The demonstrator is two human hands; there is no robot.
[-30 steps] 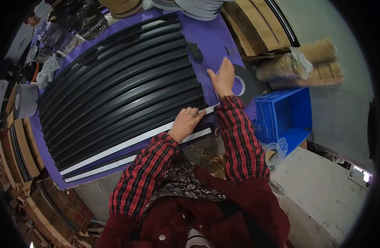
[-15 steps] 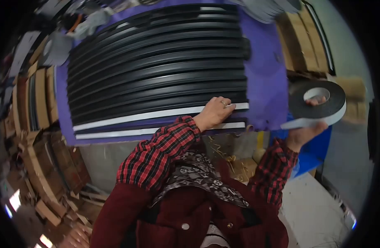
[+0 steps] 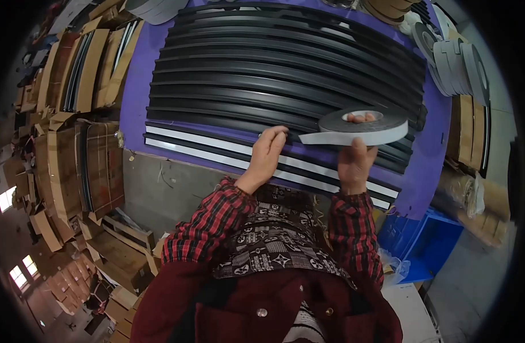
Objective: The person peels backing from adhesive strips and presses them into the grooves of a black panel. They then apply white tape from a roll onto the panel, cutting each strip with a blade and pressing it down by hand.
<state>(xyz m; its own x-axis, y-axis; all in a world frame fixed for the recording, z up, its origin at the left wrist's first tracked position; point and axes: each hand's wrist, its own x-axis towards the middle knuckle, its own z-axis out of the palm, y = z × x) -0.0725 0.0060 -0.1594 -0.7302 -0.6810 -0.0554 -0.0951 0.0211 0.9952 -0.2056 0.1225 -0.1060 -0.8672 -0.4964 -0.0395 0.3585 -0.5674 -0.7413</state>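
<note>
My right hand (image 3: 355, 166) grips a roll of white-and-grey tape (image 3: 388, 132), its fingers through the core and its thumb on the outer side. A loose tape end (image 3: 316, 138) sticks out leftward, close to my left hand (image 3: 267, 153). That hand is closed, fingertips pressed together at the near edge of the black strips (image 3: 256, 80); what they pinch, if anything, is too small to make out. Two black strips with white tape along their length (image 3: 205, 150) lie side by side at the table's front edge, under both forearms.
A purple-covered table (image 3: 138, 74) carries the black strips. More tape rolls (image 3: 448, 66) stand at its back right corner. Cardboard boxes (image 3: 62, 166) crowd the left, and a blue bin (image 3: 425, 246) sits below the right edge.
My left hand has lifted off the white-taped strip and closed at the black strips. My right hand has brought the tape roll leftward from beyond the table's edge to over the strips. The view has shifted.
</note>
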